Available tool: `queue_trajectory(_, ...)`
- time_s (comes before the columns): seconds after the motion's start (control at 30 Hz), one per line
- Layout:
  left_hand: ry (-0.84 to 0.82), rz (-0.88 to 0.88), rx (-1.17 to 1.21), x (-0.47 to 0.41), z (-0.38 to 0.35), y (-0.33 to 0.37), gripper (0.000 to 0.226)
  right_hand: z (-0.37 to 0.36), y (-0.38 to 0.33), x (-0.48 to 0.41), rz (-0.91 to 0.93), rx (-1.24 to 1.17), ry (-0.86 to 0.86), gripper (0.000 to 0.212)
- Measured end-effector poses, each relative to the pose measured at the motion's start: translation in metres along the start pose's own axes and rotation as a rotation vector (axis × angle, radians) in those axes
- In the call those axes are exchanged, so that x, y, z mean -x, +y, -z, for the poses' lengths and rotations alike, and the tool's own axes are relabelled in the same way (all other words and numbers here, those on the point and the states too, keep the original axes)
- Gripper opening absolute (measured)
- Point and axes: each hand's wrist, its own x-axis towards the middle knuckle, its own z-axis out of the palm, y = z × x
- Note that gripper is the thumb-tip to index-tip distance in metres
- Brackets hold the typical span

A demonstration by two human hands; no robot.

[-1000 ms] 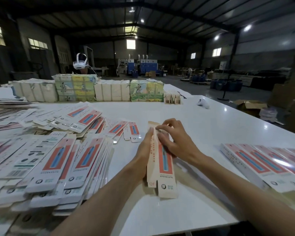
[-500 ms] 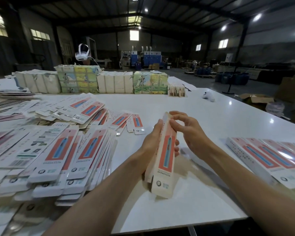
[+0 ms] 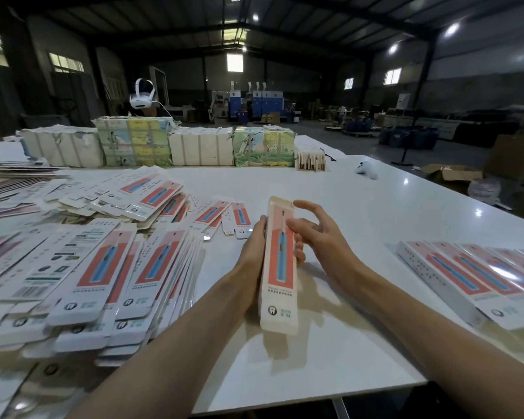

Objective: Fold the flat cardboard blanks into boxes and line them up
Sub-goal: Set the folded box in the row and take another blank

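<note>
- Holding the folded box (image 3: 280, 264) upright near the middle of the view, the left hand (image 3: 251, 261) wraps it from nine o'clock — thumb along the left edge, fingertips (image 3: 299, 256) curling out past the right edge.
- The right hand (image 3: 321, 237) sits at three o'clock of the box with its fingers loosely spread. Its thumb lies against the upper printed face and the other fingers are off the card.
- The box's red panel with a blue shape faces the camera. Its lower end is at or just above the white table (image 3: 360, 207) — I cannot tell which.
- At nine o'clock, overlapping stacks of flat blanks (image 3: 103, 282) cover the table's left side, and looser ones spread toward eleven o'clock.
- At three o'clock, well apart from the hands, a row of finished boxes (image 3: 466, 276) lies side by side near the table's right edge.
- At twelve o'clock, wrapped bundles (image 3: 200, 149) line the far edge, with a white headset (image 3: 142, 95) above one at eleven o'clock.
- At one o'clock a small white controller (image 3: 367, 170) lies on the table.
- At two o'clock, beyond the table, an open brown carton (image 3: 451, 173) stands on the floor.
</note>
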Motion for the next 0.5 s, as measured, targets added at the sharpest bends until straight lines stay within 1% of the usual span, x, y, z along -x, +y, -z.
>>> queue_trajectory(0.07,0.048,-0.058,-0.153,0.004,-0.001,-0.003,0.053,0.004,-0.002,0.001,0.048,0.041,0.030,0.047)
queue_trajectory(0.13,0.091,-0.144,-0.266,0.009,-0.007,-0.006,0.044,0.007,-0.003,0.001,0.063,0.057,0.045,0.048)
queue_trajectory(0.2,0.139,-0.291,-0.352,0.011,-0.010,-0.008,0.033,0.009,-0.001,0.000,0.050,0.100,0.069,0.046)
queue_trajectory(0.23,0.149,-0.360,-0.395,0.013,-0.011,-0.008,0.032,0.009,-0.001,-0.001,0.044,0.114,0.077,0.044)
queue_trajectory(0.27,0.138,-0.402,-0.418,0.014,-0.011,-0.007,0.031,0.008,-0.001,-0.001,0.042,0.118,0.082,0.041)
queue_trajectory(0.33,0.084,-0.399,-0.407,0.018,-0.015,-0.004,0.029,0.007,-0.002,0.000,0.046,0.093,0.083,0.040)
queue_trajectory(0.37,0.063,-0.385,-0.409,0.020,-0.016,-0.004,0.031,0.007,-0.003,0.001,0.048,0.067,0.079,0.040)
queue_trajectory(0.4,0.046,-0.377,-0.430,0.023,-0.018,-0.004,0.039,0.007,-0.003,0.002,0.052,0.045,0.076,0.040)
queue_trajectory(0.5,-0.001,-0.390,-0.500,0.023,-0.017,-0.005,0.083,0.006,-0.005,0.003,0.074,0.017,0.066,0.040)
